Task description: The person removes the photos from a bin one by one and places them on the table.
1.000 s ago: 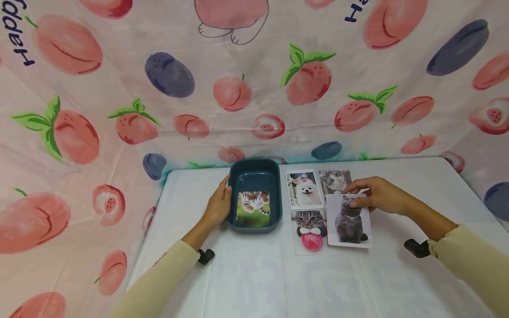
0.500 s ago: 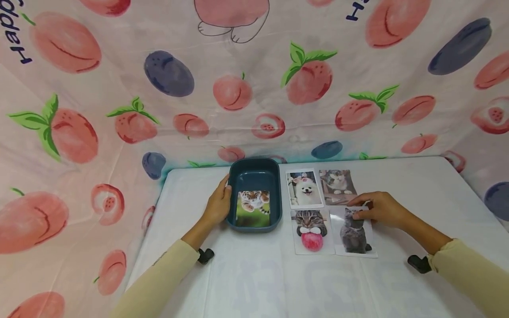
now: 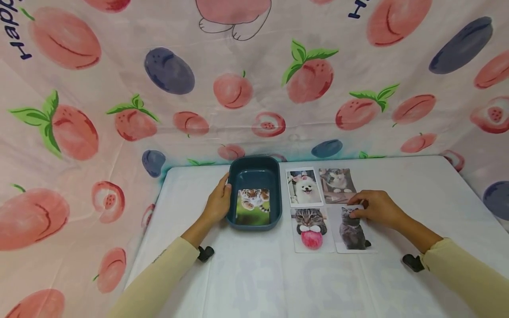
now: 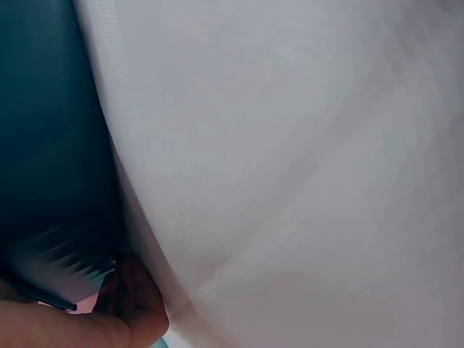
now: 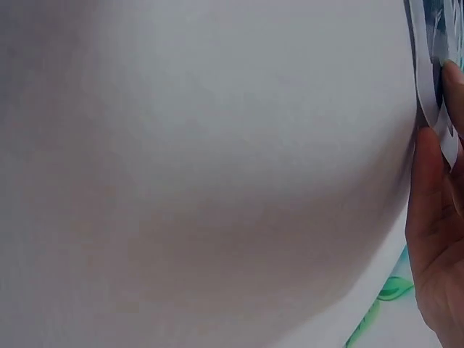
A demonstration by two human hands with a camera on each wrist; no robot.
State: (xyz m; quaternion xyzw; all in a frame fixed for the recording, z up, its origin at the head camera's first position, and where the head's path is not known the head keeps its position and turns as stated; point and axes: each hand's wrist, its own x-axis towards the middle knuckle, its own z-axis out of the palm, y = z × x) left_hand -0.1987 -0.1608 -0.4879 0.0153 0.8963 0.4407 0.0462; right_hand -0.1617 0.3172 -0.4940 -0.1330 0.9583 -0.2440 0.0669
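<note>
My left hand (image 3: 217,202) grips the left side of a dark blue-green rectangular tray (image 3: 255,177), thumb near its rim. Inside the tray lies a photo card of a tiger (image 3: 253,207). Over on the right, my right hand (image 3: 375,209) pinches the top edge of a photo card of a grey cat (image 3: 353,234). In the right wrist view, thumb and fingers hold that card's edge (image 5: 428,90) just off the white cloth. This card is at the lower right of a two-by-two group, beside a photo card of a tabby with a pink ball (image 3: 312,238).
The group's back row has a white dog photo card (image 3: 305,189) and a grey-and-white cat photo card (image 3: 337,182). A white cloth covers the table (image 3: 254,274). Behind it hangs a peach-patterned curtain (image 3: 171,26).
My right hand has brought the grey cat card down toward the front and slightly right, off the cat card behind it and beside the tabby card. The left hand and tray stay in place.
</note>
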